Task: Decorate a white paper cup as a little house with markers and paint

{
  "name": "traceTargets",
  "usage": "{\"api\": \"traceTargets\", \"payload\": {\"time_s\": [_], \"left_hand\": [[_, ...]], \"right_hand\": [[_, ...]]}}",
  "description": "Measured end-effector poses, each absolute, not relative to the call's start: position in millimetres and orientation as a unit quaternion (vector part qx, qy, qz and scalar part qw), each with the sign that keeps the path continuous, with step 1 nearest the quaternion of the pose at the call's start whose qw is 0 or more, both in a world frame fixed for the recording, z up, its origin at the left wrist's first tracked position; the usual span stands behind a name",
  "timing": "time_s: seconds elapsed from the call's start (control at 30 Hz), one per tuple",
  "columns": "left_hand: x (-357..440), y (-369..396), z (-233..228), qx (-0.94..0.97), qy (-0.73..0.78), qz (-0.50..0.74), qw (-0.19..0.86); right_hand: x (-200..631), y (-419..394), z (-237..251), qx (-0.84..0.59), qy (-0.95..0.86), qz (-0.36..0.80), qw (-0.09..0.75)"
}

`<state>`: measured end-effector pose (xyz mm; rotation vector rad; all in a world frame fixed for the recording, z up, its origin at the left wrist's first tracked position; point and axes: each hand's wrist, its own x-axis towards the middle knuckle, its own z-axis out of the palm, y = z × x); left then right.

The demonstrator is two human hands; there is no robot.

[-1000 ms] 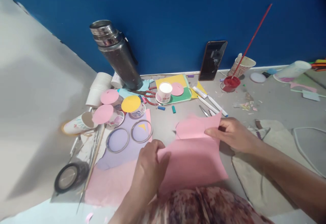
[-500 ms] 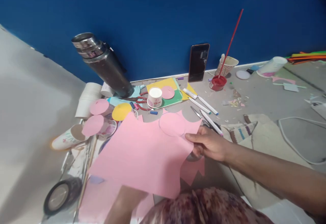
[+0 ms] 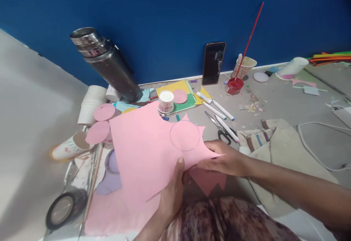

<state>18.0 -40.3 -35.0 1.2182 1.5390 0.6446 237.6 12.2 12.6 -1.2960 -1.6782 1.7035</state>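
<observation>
A pink sheet of paper (image 3: 145, 142) with scalloped cut-outs along its edge is held up in both hands. A circle drawn in dark line shows near its right side. My left hand (image 3: 171, 190) grips the near edge, thumb on top and fingers hidden beneath. At the right edge, my right hand (image 3: 226, 159) is closed on the sheet, partly under it. Just beyond that hand lie black-handled scissors (image 3: 223, 135) and a white marker (image 3: 227, 128). Below the sheet sits another pink piece (image 3: 210, 179) with a jagged edge.
A steel flask (image 3: 109, 65) and a phone (image 3: 214, 64) lean on the blue wall. A small paper cup (image 3: 166, 101) stands past the sheet. At left are stacked white cups (image 3: 93, 100), pink discs (image 3: 104, 112) and black tape (image 3: 61, 210). A red paint pot (image 3: 234, 87) stands right.
The pink sheet has turned, its left part swinging up and away. My left hand has come up and taken its near edge. My right hand has shifted slightly, uncovering the scissors.
</observation>
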Motion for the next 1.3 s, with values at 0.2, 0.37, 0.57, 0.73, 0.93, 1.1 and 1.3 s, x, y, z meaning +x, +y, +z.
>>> {"api": "traceTargets", "payload": {"time_s": [0.2, 0.37, 0.57, 0.73, 0.93, 1.1, 1.3], "left_hand": [[27.9, -39.9, -30.6, 0.452, 0.619, 0.331, 0.550], [24.8, -35.6, -17.7, 0.499, 0.601, 0.313, 0.541], [16.0, -38.2, -14.7, 0.505, 0.621, 0.249, 0.545], [15.6, -40.5, -16.0, 0.513, 0.630, 0.250, 0.527], [10.6, -39.4, -16.9, 0.534, 0.601, 0.282, 0.523], [7.5, -33.9, -10.9, 0.546, 0.613, 0.278, 0.500], [10.1, -28.4, -6.6, 0.481, 0.594, 0.287, 0.577]], "right_hand": [[299.7, -2.7, -3.6, -0.651, -0.733, 0.154, 0.126], [316.5, -5.8, -7.5, -0.667, -0.743, 0.049, 0.027], [305.0, 6.0, -1.8, -0.682, -0.730, 0.031, -0.021], [305.0, 11.8, -6.1, -0.693, -0.718, 0.058, -0.029], [313.3, 13.0, 2.9, -0.696, -0.658, 0.269, 0.101], [306.9, 13.4, 14.9, -0.603, -0.464, 0.595, 0.260], [288.3, 22.8, 0.7, -0.504, -0.448, 0.681, 0.285]]}}
